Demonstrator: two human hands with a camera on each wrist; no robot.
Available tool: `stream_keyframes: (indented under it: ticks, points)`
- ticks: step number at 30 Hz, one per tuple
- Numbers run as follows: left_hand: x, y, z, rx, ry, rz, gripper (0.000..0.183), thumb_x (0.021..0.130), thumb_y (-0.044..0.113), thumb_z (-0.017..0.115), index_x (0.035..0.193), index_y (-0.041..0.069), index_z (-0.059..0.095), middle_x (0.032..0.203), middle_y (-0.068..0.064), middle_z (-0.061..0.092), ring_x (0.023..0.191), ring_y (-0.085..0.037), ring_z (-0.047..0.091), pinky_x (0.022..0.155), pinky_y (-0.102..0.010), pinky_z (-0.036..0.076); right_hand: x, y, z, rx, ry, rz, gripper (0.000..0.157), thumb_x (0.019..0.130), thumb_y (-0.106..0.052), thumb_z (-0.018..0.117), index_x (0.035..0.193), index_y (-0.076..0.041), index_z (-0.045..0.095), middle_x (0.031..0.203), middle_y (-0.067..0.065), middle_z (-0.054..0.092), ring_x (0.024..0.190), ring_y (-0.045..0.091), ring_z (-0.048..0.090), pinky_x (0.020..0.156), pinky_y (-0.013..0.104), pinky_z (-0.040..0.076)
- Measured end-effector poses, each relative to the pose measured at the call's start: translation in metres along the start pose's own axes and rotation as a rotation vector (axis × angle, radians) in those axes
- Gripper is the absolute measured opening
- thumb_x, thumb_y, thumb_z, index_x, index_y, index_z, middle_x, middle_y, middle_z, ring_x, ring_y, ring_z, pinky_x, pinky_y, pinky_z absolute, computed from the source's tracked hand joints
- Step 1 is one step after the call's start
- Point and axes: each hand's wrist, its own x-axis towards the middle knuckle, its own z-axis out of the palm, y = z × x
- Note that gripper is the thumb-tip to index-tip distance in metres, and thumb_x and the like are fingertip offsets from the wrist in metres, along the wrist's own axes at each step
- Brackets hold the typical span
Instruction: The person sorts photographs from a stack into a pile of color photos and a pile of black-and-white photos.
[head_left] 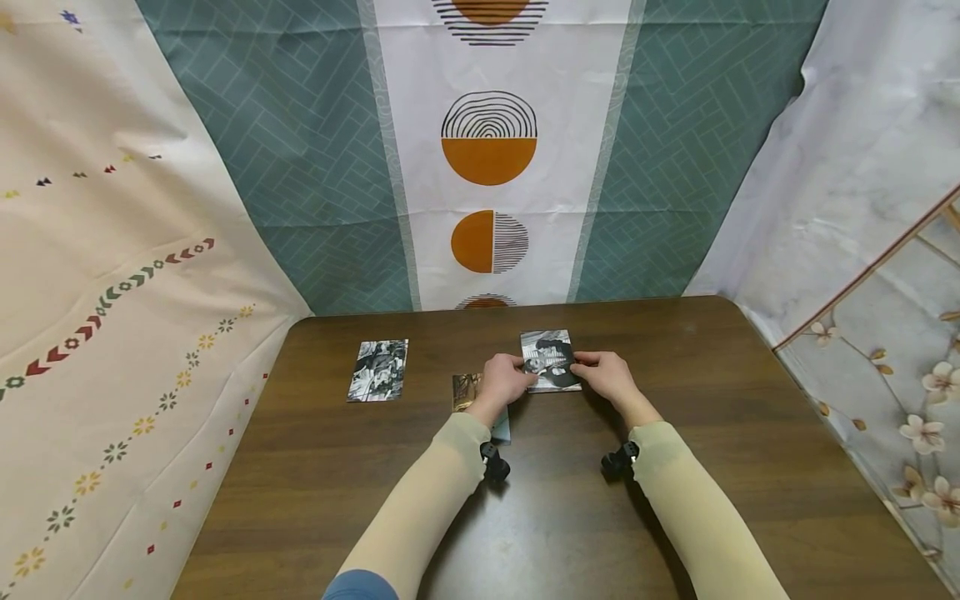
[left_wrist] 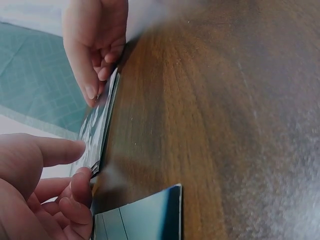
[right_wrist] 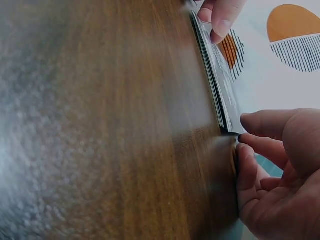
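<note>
A small stack of black-and-white photo prints (head_left: pixel 553 348) lies toward the back of the table. My left hand (head_left: pixel 501 382) pinches its left side, thumb on the top print and fingers at the edge. On the opposite side my right hand (head_left: pixel 609 379) pinches the stack, thumb likewise uppermost. Several thin layers show along the stack's edge (right_wrist: pixel 212 75) in the right wrist view. Partly hidden under my left hand and wrist is another picture (head_left: pixel 464 390), brown at one end; its pale blue end (left_wrist: pixel 142 220) shows in the left wrist view.
Another black-and-white print (head_left: pixel 378 371) lies flat on the left of the wooden table (head_left: pixel 315 500). Behind the table hangs a green and white patterned cloth (head_left: pixel 487 192). Patterned cloths also flank both sides. Each wrist wears a small black camera.
</note>
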Motion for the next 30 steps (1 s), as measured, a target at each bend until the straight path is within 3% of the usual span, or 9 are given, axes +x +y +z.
stream_keyframes:
  ticks: [9, 17, 30]
  points:
    - [-0.0014, -0.0001, -0.0025, -0.021, 0.008, -0.011, 0.047, 0.091, 0.024, 0.084, 0.133, 0.005, 0.076, 0.116, -0.007, 0.079, 0.112, -0.025, 0.070, 0.097, -0.040, 0.056, -0.0020, -0.0014, -0.0009, 0.055, -0.013, 0.009, 0.044, 0.102, -0.024, 0.070, 0.140, -0.001, 0.070, 0.147, 0.025, 0.060, 0.143, 0.046, 0.049, 0.118, 0.058, 0.036]
    - [-0.0034, 0.0012, -0.0052, -0.065, 0.015, 0.025, 0.045, 0.093, 0.020, 0.084, 0.132, 0.002, 0.075, 0.114, -0.009, 0.079, 0.108, -0.025, 0.072, 0.095, -0.041, 0.056, -0.0029, -0.0006, -0.0028, 0.136, -0.041, 0.029, 0.045, 0.105, -0.022, 0.068, 0.144, 0.000, 0.067, 0.151, 0.025, 0.057, 0.146, 0.045, 0.045, 0.120, 0.058, 0.035]
    - [-0.0018, -0.0024, -0.0085, -0.117, 0.056, 0.035, 0.041, 0.091, 0.018, 0.084, 0.130, 0.007, 0.078, 0.095, -0.002, 0.078, 0.084, -0.013, 0.069, 0.077, -0.032, 0.054, -0.0048, 0.0019, -0.0003, 0.168, 0.003, 0.038, 0.042, 0.105, -0.024, 0.068, 0.142, -0.004, 0.069, 0.150, 0.023, 0.059, 0.146, 0.043, 0.047, 0.120, 0.057, 0.035]
